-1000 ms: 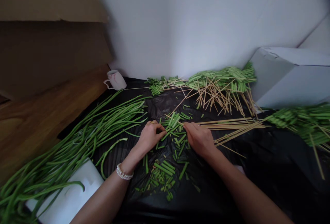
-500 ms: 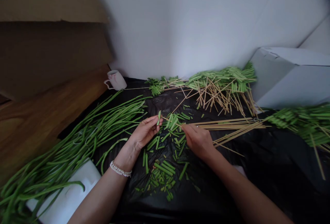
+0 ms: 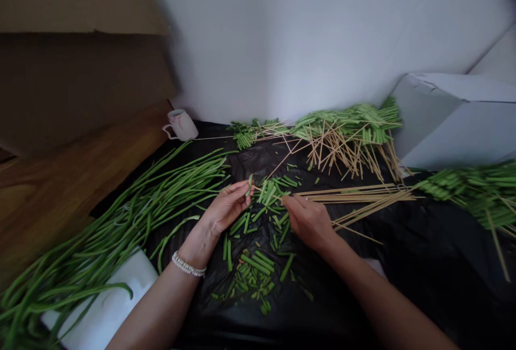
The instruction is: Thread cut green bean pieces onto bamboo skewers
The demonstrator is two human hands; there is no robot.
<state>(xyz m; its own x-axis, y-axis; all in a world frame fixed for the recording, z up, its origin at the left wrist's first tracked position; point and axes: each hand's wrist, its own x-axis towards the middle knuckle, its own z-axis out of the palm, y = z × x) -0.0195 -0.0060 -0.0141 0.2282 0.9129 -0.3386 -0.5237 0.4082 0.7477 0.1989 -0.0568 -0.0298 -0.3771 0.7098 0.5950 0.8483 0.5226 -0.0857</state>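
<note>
Between thumb and fingers, my left hand pinches a short cut piece of long bean. My right hand is closed on a thin wooden skewer, whose tip points left at that piece. Several bean pieces are threaded side by side on the skewer between my hands. Whether the tip has entered the held piece is too small to tell. Loose cut bean pieces lie below and around my hands on black plastic sheeting.
Whole long beans spread at the left, partly over a white block-like object. Bare skewers lie right of my hands. Filled skewers are piled at the back, with another pile at right. A mug and white box stand behind.
My right hand has shifted very slightly left with the skewer, bringing the threaded pieces a little nearer my left hand. The left hand has barely moved.
</note>
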